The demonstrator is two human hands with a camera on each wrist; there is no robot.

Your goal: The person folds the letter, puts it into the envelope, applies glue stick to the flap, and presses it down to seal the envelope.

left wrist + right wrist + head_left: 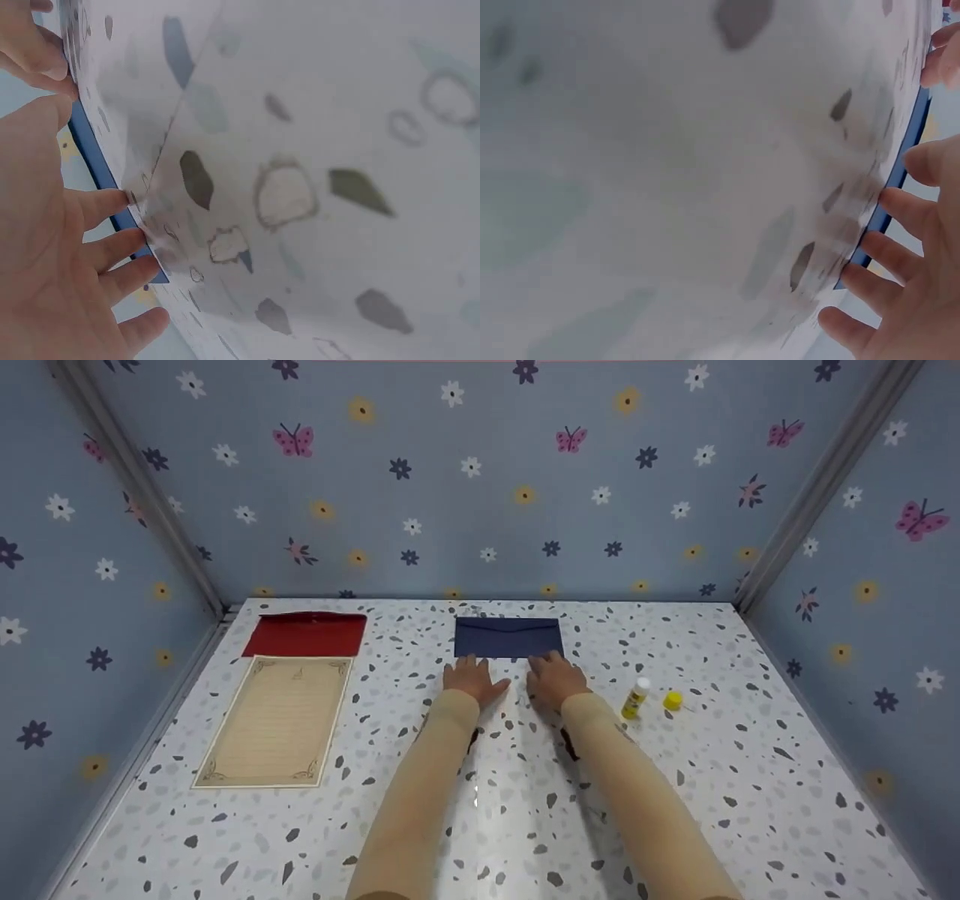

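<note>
A dark blue envelope (508,637) lies flat near the back of the table, its flap line along the far side. My left hand (471,681) touches its near left corner with straight fingertips, the thumb spread to the right. At the near right corner, the fingers of my right hand (556,681) rest on the envelope's edge. Both wrist views show the left hand (67,247) and the right hand (915,255) with fingers extended against the blue edge. Neither hand grips anything.
To the left lies a red envelope (311,637), with a cream sheet of bordered letter paper (274,724) in front of it. A glue stick (635,699) stands right of my right hand, beside its yellow cap (673,701). Flower-patterned panels (480,510) enclose the table.
</note>
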